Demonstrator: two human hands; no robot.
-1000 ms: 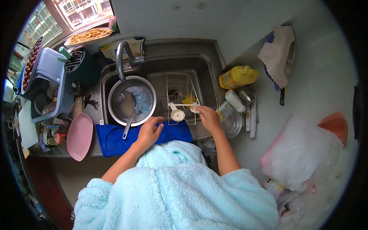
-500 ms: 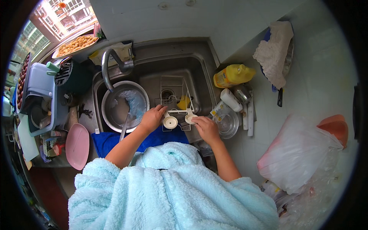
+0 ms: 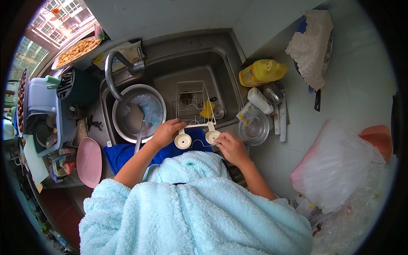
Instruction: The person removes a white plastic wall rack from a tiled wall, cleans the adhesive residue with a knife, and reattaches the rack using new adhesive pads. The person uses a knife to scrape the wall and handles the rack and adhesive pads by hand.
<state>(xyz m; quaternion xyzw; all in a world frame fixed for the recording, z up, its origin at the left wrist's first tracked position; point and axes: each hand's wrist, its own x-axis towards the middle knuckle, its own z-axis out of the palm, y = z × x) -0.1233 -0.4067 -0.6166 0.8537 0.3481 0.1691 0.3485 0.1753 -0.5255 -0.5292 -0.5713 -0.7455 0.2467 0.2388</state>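
A cream wire rack with two round suction-cup-like discs is held between my hands, over the near edge of the sink. My left hand grips its frame beside the left disc. With fingers pinched together, my right hand holds the rim of the right disc. The wire basket part of the rack stretches away from me over the sink basin. A metal bowl of water, with a bluish cloth-like thing and a long handle in it, stands in the sink left of the rack.
The tap arches over the bowl. A blue towel lies along the sink's front edge. To the right are a yellow bottle, a white bottle and clear round containers. A pink tray stands at the left.
My right hand has shifted slightly down and right. The right disc has turned to face upward more fully, and both discs sit a little nearer me. The view has shifted slightly.
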